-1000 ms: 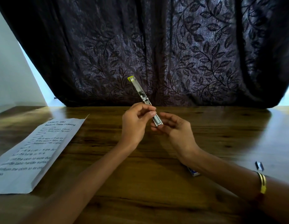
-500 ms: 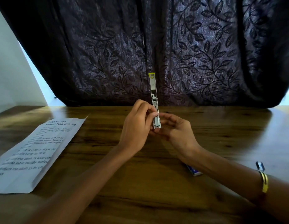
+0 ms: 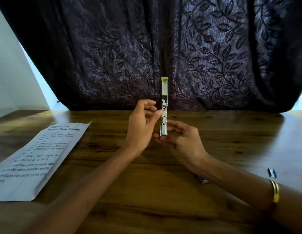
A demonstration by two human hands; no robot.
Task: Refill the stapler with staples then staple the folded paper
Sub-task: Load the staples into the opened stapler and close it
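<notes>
A slim metal stapler (image 3: 164,105) with a yellow-green tip is swung fully open and stands upright above the wooden table (image 3: 163,191). My right hand (image 3: 180,139) cups its lower end from below. My left hand (image 3: 141,125) pinches its middle from the left with the thumb against the hinge area. A folded printed paper (image 3: 37,154) lies flat at the left. A small strip of staples (image 3: 271,173) lies at the right, near my right forearm.
A small white and blue box (image 3: 203,179) peeks out from under my right forearm. A dark leaf-patterned curtain (image 3: 163,48) hangs behind the table's far edge. A gold bangle (image 3: 275,191) is on my right wrist.
The open stapler has swung from leaning left to standing upright. My left fingers have slid up from its lower part to its middle.
</notes>
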